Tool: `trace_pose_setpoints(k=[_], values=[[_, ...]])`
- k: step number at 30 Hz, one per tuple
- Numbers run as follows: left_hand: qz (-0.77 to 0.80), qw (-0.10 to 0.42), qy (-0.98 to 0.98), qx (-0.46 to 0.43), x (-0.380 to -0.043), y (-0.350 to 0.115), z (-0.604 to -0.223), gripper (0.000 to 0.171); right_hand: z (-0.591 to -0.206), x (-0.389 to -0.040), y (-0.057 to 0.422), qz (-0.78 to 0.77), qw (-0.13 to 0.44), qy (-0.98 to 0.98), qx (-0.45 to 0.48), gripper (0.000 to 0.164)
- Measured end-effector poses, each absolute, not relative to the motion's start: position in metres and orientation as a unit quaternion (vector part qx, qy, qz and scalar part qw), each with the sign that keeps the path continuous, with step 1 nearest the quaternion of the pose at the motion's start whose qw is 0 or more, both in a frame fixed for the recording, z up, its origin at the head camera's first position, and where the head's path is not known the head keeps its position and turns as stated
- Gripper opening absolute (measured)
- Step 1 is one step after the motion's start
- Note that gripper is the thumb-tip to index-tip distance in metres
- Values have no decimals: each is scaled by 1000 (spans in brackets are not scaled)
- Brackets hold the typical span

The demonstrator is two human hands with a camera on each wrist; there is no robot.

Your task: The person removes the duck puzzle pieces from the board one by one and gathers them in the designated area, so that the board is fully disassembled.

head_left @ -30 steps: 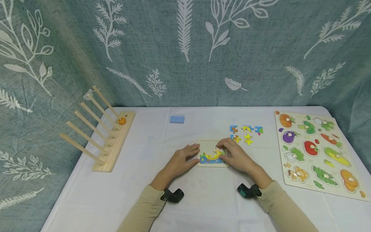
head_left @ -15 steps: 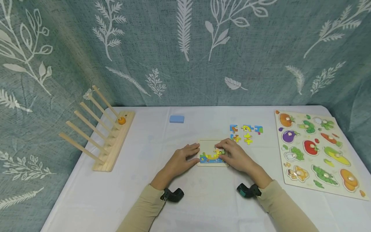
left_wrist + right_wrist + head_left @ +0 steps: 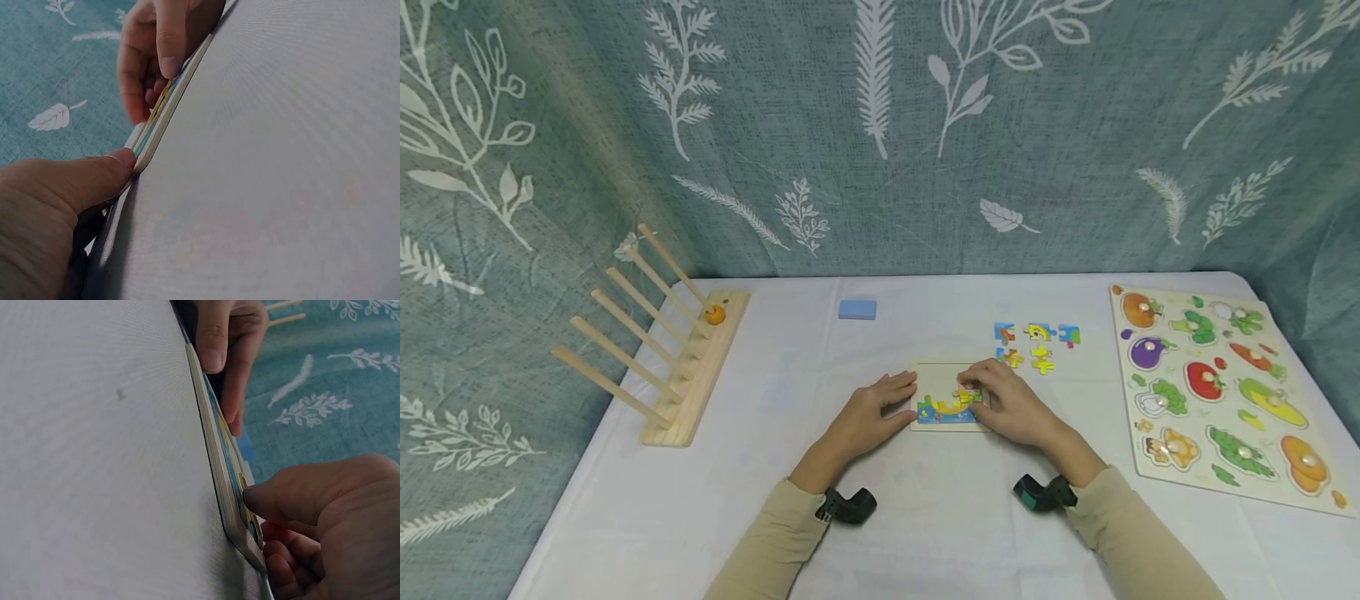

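Observation:
A small wooden puzzle tray [image 3: 936, 372] lies flat on the white table, its lower part filled with blue, yellow and green jigsaw pieces [image 3: 947, 411]. My left hand [image 3: 874, 410] rests at the tray's left edge, fingers extended; the left wrist view has its thumb [image 3: 115, 164] on the tray's near corner. My right hand [image 3: 1011, 404] is over the tray's right side, thumb and forefinger pinching a yellowish puzzle piece [image 3: 967, 392] against the assembled part. Seen from the right wrist, the thumb [image 3: 265, 499] presses down at the pieces, the other fingers curled by the edge.
Several loose puzzle pieces [image 3: 1040, 332] lie behind the right hand. A blue block [image 3: 857, 309] sits toward the back. On the left stands a wooden peg rack [image 3: 696, 379] with an orange bead [image 3: 715, 315]. A vegetable puzzle board [image 3: 1225, 400] occupies the right side.
The piece under my right fingers has shifted slightly and lies closer in line with the assembled pieces; the right thumb has slid a little to the right. My left hand stays put.

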State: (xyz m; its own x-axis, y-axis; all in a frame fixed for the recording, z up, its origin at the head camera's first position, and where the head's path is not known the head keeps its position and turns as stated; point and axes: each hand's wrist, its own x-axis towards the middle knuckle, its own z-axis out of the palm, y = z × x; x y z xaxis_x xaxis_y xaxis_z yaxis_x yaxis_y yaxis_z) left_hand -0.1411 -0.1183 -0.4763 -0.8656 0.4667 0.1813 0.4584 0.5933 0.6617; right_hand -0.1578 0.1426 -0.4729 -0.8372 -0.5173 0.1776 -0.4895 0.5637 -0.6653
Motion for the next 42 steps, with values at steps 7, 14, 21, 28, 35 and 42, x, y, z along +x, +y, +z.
trace_pose_setpoints(k=[7,14,21,28,35,42], values=[[371,4,890,264,-141,-118,-476,46,-472,-157,142,-347,11,895,-279,36],[367,1,891,265,-142,-119,-476,46,-471,-159,141,-358,17,892,-274,26],[368,-3,891,267,-142,-119,-476,46,-470,-160,141,-381,33,885,-265,20],[370,-1,888,273,-142,-119,-476,46,-473,-159,144,-388,7,884,-261,26],[370,-1,889,269,-141,-118,-477,46,-473,-158,145,-392,-26,887,-241,27],[370,-2,889,269,-141,-118,-476,45,-461,-161,158,-406,-47,886,-221,29]])
